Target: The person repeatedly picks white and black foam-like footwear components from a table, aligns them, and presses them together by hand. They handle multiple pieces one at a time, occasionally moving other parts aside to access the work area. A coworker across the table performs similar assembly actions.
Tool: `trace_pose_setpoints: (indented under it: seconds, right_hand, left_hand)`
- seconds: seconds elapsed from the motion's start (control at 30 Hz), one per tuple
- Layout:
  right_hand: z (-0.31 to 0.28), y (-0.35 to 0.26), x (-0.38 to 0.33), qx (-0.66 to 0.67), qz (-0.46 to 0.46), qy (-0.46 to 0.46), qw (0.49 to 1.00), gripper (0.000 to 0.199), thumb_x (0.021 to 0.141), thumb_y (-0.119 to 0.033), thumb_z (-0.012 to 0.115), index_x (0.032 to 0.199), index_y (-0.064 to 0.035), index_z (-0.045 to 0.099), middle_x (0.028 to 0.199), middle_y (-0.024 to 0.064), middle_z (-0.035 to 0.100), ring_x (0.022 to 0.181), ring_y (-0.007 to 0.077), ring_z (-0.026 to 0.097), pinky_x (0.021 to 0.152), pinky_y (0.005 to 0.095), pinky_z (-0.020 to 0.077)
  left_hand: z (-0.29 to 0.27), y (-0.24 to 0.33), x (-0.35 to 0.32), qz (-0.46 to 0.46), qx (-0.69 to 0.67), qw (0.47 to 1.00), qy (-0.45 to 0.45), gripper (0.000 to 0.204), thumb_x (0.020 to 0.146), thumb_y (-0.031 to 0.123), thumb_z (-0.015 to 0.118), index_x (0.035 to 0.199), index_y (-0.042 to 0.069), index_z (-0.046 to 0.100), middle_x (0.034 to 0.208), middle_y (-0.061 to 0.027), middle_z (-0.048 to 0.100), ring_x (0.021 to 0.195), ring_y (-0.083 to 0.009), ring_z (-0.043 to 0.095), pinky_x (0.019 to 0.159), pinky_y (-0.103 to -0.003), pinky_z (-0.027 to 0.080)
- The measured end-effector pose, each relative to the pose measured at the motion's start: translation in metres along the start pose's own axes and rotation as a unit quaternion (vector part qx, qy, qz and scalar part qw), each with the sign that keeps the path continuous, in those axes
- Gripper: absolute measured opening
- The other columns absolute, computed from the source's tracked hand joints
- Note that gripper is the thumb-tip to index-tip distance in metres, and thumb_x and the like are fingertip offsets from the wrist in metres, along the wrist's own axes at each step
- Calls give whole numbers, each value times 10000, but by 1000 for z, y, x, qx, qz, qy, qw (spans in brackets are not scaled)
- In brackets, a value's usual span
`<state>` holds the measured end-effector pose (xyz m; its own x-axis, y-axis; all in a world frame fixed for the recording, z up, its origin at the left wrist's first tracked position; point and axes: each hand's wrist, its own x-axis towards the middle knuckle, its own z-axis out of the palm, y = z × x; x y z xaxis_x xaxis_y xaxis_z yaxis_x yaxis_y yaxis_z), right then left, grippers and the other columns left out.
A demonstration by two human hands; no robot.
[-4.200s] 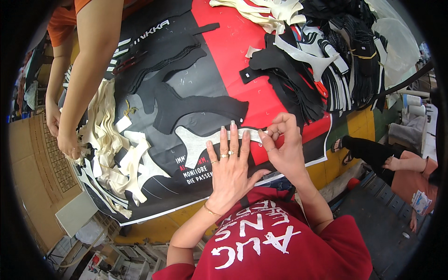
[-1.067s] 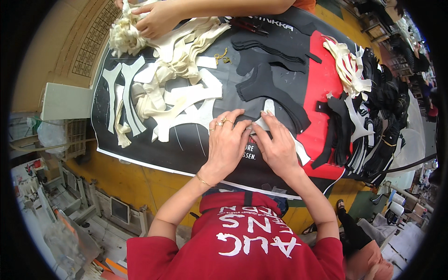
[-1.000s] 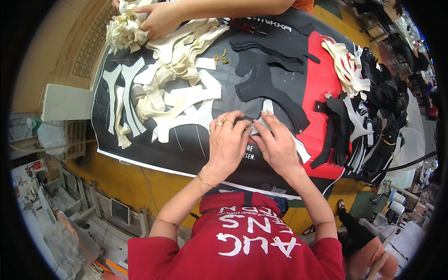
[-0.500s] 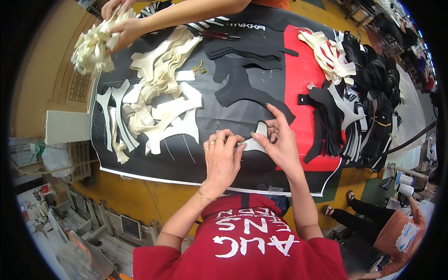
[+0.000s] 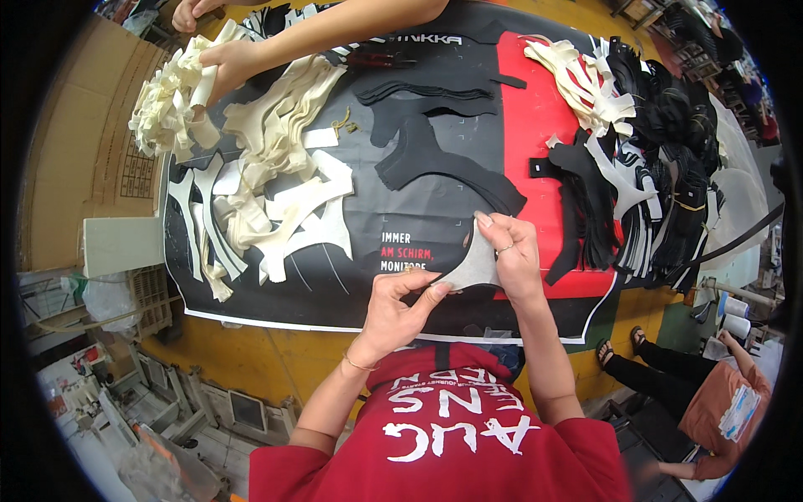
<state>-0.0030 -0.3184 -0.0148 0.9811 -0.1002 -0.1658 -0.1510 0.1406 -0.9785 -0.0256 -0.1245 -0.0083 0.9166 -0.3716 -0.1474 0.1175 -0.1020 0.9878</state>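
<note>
Between my hands, just above the near edge of the table mat, is a curved cut fabric piece (image 5: 474,266), pale grey on the upper face with a dark edge. My left hand (image 5: 400,308) pinches its lower left end between thumb and fingers. At its upper right, my right hand (image 5: 517,255) is closed on another part of it. Beyond my hands lies a stack of black fabric pieces (image 5: 439,163) of a similar curved shape. Layered cream fabric pieces (image 5: 284,109) and white pieces (image 5: 324,205) lie to the left.
Across the table, another person's arm (image 5: 335,38) reaches over with a hand on a bundle of cream strips (image 5: 167,100). Black pieces (image 5: 585,201) lie on the mat's red part (image 5: 520,125). A cardboard box (image 5: 92,125) stands at the left; another person (image 5: 711,402) is at the lower right.
The fabric piece has been spread out and shows more of its pale face. My right hand has moved slightly right and down, my left slightly down. The other person's two hands have moved apart.
</note>
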Motion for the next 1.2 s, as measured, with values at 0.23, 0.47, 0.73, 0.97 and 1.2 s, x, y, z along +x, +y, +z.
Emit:
trace_pose_setpoints:
  seconds: [0.23, 0.47, 0.73, 0.97, 1.2]
  right_hand:
    - [6, 2, -3, -135, -27, 71, 988, 364, 1054, -215, 562, 769, -1, 632, 652, -58, 531, 610, 16, 430, 537, 235, 327]
    - [4, -4, 7, -282, -138, 108, 943, 380, 1037, -228, 585, 741, 7, 545, 518, 101, 401, 446, 171, 356, 462, 374, 293]
    - [8, -12, 4, -455, -298, 207, 813, 176, 938, -196, 693, 1008, -36, 673, 863, 108, 638, 766, 280, 612, 666, 375, 466]
    - [9, -40, -56, -535, -302, -2, 789, 265, 847, -62, 743, 1100, -24, 671, 1002, 115, 644, 875, 302, 644, 759, 415, 508]
    - [13, -49, -67, -567, -265, -5, 780, 184, 881, -60, 699, 1053, -2, 666, 991, 106, 638, 842, 284, 623, 767, 397, 483]
  left_hand:
    - [1, 8, -4, -86, -223, 966, -100, 278, 1045, 98, 556, 1234, -85, 648, 1042, -124, 750, 859, -88, 644, 764, -250, 524]
    - [5, 4, 1, -94, -203, 971, -85, 257, 1043, 84, 554, 1230, -72, 636, 1098, -124, 744, 934, -106, 679, 853, -268, 545]
    - [9, 2, 5, -72, -184, 980, -13, 195, 1019, 68, 603, 1120, -78, 682, 1043, -116, 753, 914, -130, 697, 870, -272, 556]
    - [7, 11, 7, -45, -101, 993, 30, 129, 993, 28, 628, 1047, -59, 706, 996, -90, 716, 883, -125, 674, 791, -266, 554]
    - [18, 19, 10, 150, 160, 973, 68, 131, 930, -23, 669, 1051, -43, 713, 959, -128, 630, 693, -191, 621, 616, -289, 506]
